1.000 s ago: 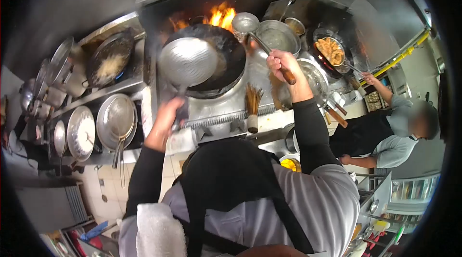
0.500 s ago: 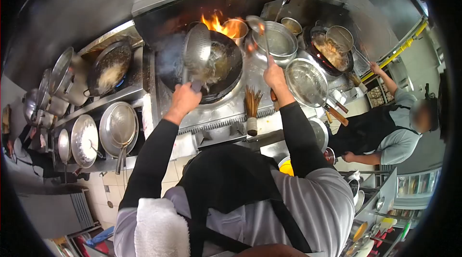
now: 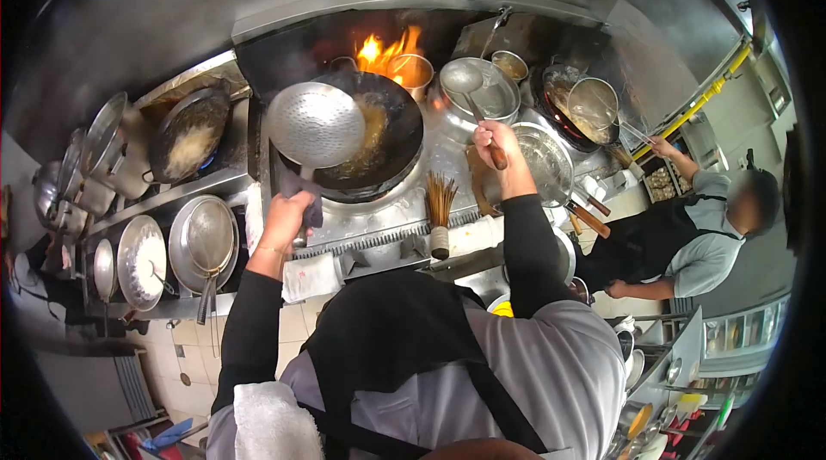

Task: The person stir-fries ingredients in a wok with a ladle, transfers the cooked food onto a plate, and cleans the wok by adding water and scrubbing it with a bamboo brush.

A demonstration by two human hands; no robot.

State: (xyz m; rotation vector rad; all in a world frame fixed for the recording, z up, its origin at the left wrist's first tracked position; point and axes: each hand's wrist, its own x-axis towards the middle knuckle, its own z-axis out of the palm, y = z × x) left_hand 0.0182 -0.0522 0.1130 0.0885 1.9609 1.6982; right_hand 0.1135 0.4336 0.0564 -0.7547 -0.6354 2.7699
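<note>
My left hand (image 3: 290,217) is closed on the handle of a perforated strainer (image 3: 317,125), with a dark cloth (image 3: 314,209) at the grip. The strainer hangs flat over the left side of a black wok (image 3: 404,137) that has yellowish liquid in it. Flames (image 3: 387,55) rise behind the wok. My right hand (image 3: 497,140) is wrapped round the wooden handle of a ladle (image 3: 462,77), whose bowl is over a metal pot of liquid (image 3: 492,97). A bamboo brush (image 3: 440,210) stands in front, between my hands.
At the right a co-worker (image 3: 680,240) holds a strainer (image 3: 593,104) over another wok. A large strainer (image 3: 542,163) lies right of my right hand. Another wok (image 3: 191,137) sits on the left burner, with strainers and bowls (image 3: 142,262) before it. White cloths (image 3: 311,276) lie on the front edge.
The strainer in my left hand has gone from tilted over the wok to flat at its left side. My right hand has moved the ladle's bowl over the pot. The co-worker's strainer is lower.
</note>
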